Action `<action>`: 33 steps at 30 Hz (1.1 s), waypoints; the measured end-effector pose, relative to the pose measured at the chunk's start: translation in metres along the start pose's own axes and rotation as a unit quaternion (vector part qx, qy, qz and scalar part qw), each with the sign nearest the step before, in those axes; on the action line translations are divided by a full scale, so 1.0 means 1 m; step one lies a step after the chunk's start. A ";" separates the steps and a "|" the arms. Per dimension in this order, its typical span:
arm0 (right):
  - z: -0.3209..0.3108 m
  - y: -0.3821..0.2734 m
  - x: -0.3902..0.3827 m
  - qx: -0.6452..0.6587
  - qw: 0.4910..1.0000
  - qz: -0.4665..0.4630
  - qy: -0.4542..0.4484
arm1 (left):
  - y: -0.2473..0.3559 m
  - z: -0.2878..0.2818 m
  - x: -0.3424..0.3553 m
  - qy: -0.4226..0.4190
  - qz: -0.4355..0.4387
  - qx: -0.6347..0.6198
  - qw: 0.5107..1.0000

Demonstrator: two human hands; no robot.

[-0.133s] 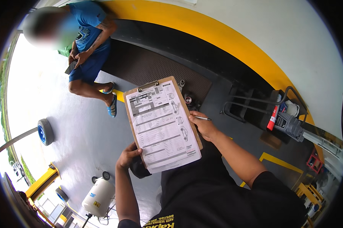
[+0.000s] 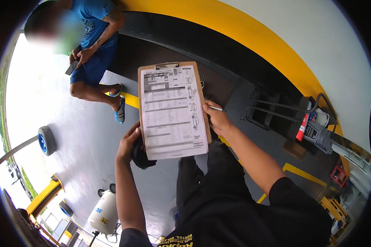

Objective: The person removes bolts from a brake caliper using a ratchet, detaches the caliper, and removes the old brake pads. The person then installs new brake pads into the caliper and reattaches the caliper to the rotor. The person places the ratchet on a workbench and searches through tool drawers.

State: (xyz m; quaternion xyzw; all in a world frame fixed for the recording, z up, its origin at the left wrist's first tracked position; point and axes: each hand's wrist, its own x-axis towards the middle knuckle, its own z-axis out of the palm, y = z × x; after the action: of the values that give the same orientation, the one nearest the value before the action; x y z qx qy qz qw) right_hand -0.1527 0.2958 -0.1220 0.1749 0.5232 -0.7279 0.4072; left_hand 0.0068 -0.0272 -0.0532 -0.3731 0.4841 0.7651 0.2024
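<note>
A brown clipboard (image 2: 198, 74) is held up in front of me, with printed sheets (image 2: 169, 119) under its metal clip (image 2: 166, 66). The top sheet is a form with tables, small car outlines and some handwriting. My left hand (image 2: 128, 143) grips the clipboard's left edge near the bottom, thumb on top. A black cloth-like item (image 2: 142, 158) hangs under that hand; its kind is unclear. At the right edge my right hand (image 2: 216, 118) is closed on the board, with a pen (image 2: 216, 108) between its fingers pointing away to the right.
A person in blue (image 2: 96, 45) sits at the far left on a dark textured platform, holding a phone-like object (image 2: 72, 67). Wheels (image 2: 47, 140) and a white tank (image 2: 104, 212) stand on the left floor. At right, a black-framed rack (image 2: 272, 109) holds bottles (image 2: 317, 136).
The clipboard has moved away from my body and turned more upright, both hands moving with it. More of my legs now shows below it.
</note>
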 end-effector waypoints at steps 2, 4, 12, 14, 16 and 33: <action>0.015 0.021 0.067 0.039 0.999 -0.006 0.031 | -0.008 -0.033 0.019 0.068 0.043 -0.041 0.996; 0.029 0.044 0.141 0.012 0.995 -0.027 0.094 | -0.029 -0.065 0.030 0.144 0.081 0.001 0.986; 0.046 0.143 0.346 -0.049 0.959 -0.100 0.260 | -0.229 -0.099 -0.002 0.118 -0.083 -0.282 0.949; 0.058 0.159 0.357 -0.073 0.944 -0.087 0.309 | -0.243 -0.108 -0.002 0.114 -0.091 -0.305 0.941; 0.059 0.164 0.351 -0.161 0.939 -0.086 0.292 | -0.250 -0.114 0.001 0.110 -0.076 -0.342 0.930; -0.024 0.095 0.383 -0.766 0.626 -0.031 0.143 | -0.305 -0.016 0.047 0.211 -0.069 -0.471 0.853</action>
State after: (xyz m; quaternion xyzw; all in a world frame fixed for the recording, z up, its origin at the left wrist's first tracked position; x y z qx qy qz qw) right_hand -0.3155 0.1491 -0.4515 -0.1142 0.9489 -0.0419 0.2913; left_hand 0.1877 0.0931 -0.2735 -0.6090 0.0695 0.7883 -0.0525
